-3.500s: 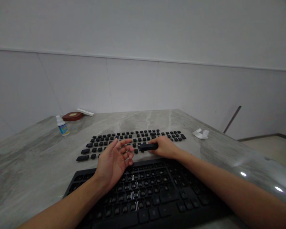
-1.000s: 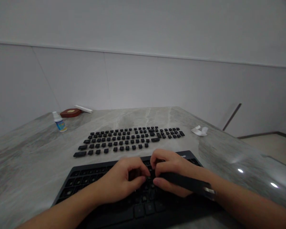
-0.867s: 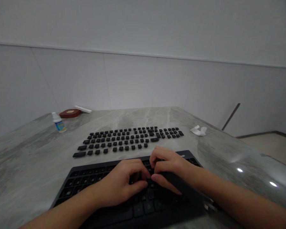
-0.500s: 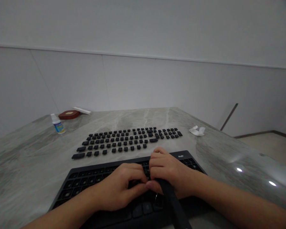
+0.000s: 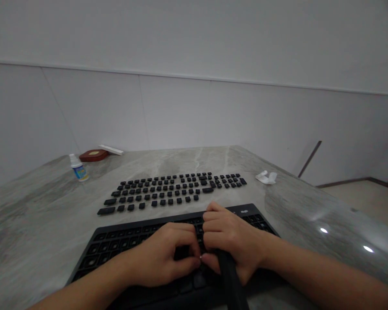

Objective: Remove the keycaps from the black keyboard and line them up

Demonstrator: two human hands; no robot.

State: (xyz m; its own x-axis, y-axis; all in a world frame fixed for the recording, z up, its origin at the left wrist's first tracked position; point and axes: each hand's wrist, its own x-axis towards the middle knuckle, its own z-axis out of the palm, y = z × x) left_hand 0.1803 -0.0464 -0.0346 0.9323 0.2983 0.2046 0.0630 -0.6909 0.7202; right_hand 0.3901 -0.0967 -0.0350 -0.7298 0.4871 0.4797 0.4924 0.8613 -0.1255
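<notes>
A black keyboard (image 5: 126, 227) lies before me on the marbled table, many of its key positions bare of caps. My left hand (image 5: 170, 252) rests over its middle, thumb and index finger pinched together. A tiny pale speck shows at their tips; what they hold is too small to name. My right hand (image 5: 231, 237) is beside it, fingers curled, its thumb close to the left fingertips. A long dark strip (image 5: 231, 280) runs from under the right hand to the bottom edge; its kind and whether it is gripped are unclear.
Behind the keyboard lie rows of loose black keycaps (image 5: 162, 201). A white bottle with a blue label (image 5: 79, 168), a reddish-brown box (image 5: 93, 155) and a white bar (image 5: 111, 150) are at back left. Crumpled white tissue (image 5: 267, 178) lies right. A white wall (image 5: 181, 112) stands behind.
The left index finger has bent more, widening the gap above the thumb. The right thumb has drawn back slightly, and the dark strip's lower end has shifted left. A thin shiny loop no longer shows.
</notes>
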